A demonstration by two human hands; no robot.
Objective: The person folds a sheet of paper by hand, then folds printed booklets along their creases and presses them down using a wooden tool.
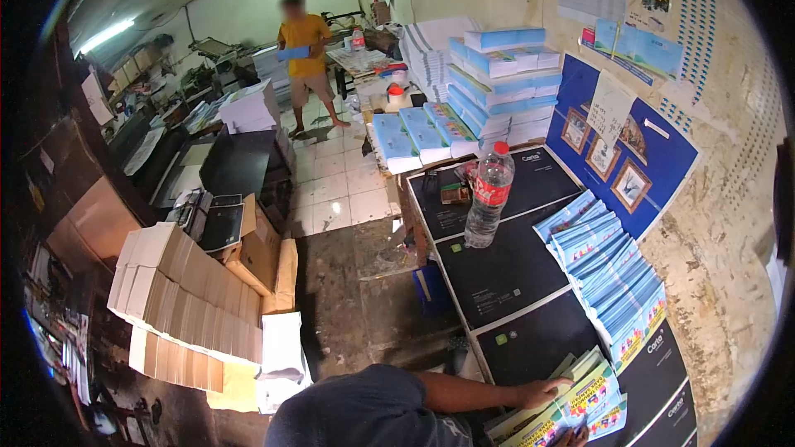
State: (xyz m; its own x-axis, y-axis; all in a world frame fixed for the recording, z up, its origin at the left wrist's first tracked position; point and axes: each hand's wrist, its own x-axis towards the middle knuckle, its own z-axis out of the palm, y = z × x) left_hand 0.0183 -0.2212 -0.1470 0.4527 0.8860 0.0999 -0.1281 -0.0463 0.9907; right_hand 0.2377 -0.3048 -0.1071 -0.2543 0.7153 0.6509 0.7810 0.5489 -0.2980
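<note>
My left hand (540, 393) reaches in from the left at the bottom of the head view, its fingers closed on the edge of a fanned bunch of colourful booklets (590, 391). At the bottom edge, the fingers of my right hand (573, 437) show in part against the lower side of the same bunch; the rest of that hand is cut off. The bunch lies over black boxes marked Carta (530, 346). Just beyond it, a long row of overlapping blue booklets (609, 269) runs along the wall side.
A water bottle (490, 199) stands on the boxes. Behind it are tall booklet stacks (505, 83). A blue board (662, 157) leans on the wall. Paper stacks (186, 298) rise at left. In the aisle beyond, a person (306, 50) holds something blue.
</note>
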